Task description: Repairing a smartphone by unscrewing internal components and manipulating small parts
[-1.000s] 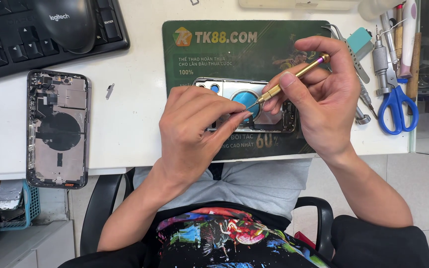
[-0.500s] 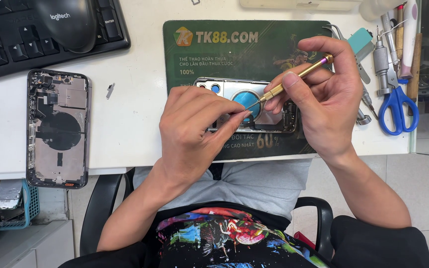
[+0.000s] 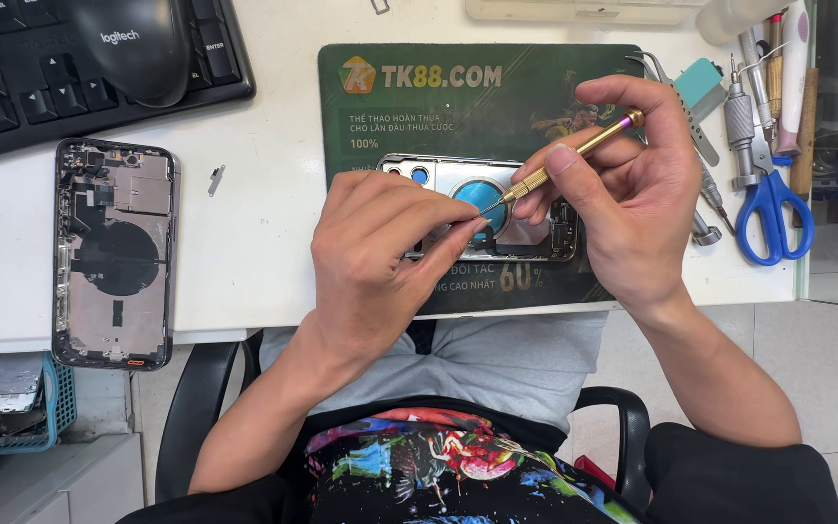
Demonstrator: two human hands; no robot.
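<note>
You look mid-screw: left hand (image 3: 380,257) clamped on the phone shell (image 3: 458,184), right hand (image 3: 632,184) pinching the screwdriver (image 3: 564,158); next, keep its tip seated.

The screwdriver (image 3: 574,150) has a brushed brass-coloured metal shaft, finely ridged near the tip. The phone housing (image 3: 477,206) beneath it is shiny silver metal with a glossy blue round patch. The mat (image 3: 458,107) looks matt green. The worktop (image 3: 254,233) is smooth white; the scissors (image 3: 773,209) have glossy blue plastic handles.
</note>
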